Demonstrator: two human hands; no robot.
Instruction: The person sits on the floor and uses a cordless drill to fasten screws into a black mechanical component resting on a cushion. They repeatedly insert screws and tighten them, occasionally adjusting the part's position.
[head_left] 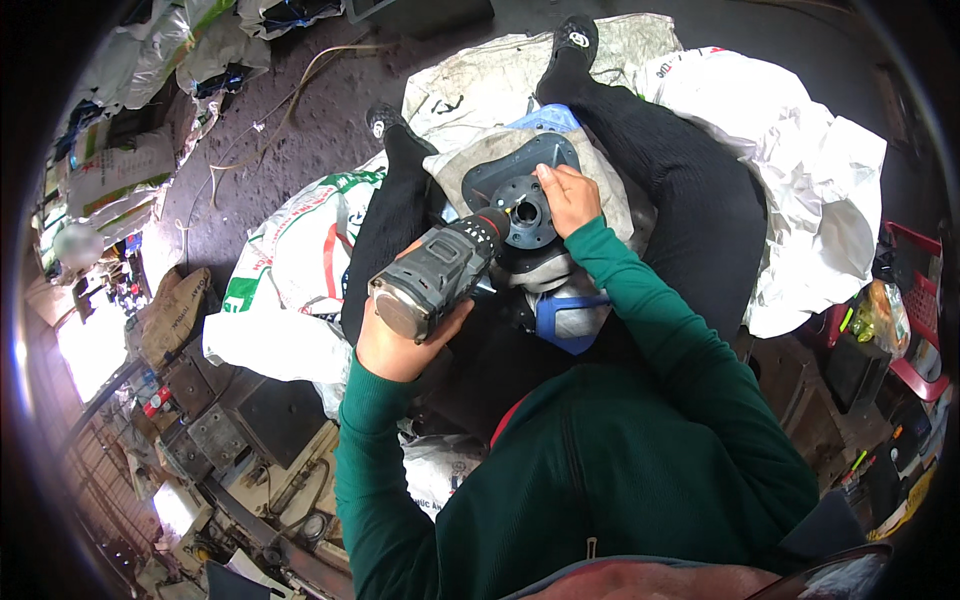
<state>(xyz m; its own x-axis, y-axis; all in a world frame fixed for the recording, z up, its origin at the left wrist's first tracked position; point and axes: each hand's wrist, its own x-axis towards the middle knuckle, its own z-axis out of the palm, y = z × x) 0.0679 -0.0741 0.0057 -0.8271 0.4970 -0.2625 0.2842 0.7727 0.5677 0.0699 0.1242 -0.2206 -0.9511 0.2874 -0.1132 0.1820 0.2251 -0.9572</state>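
Note:
A dark grey cordless drill (435, 272) is gripped in my left hand (397, 345), whose fingers wrap round the handle beneath its body. The drill's red-marked chuck points up and right and meets the near-left side of a round grey metal flange (528, 238). This flange has a central hole and small holes round its rim. At its upper right edge, my right hand (570, 200) is closed with thumb and fingertips on the rim. Behind lies a larger dark grey plate (490, 172) with rounded corners. A blue and silver part (572, 318) sits below, between my legs.
White sacks (735, 110) (300, 240) spread under and beside my legs. A thin hose (290, 105) curves over the dark floor at left. Metal blocks (270, 410) stand at lower left. To the right are a red plastic basket (922, 285) and more dark blocks (800, 400).

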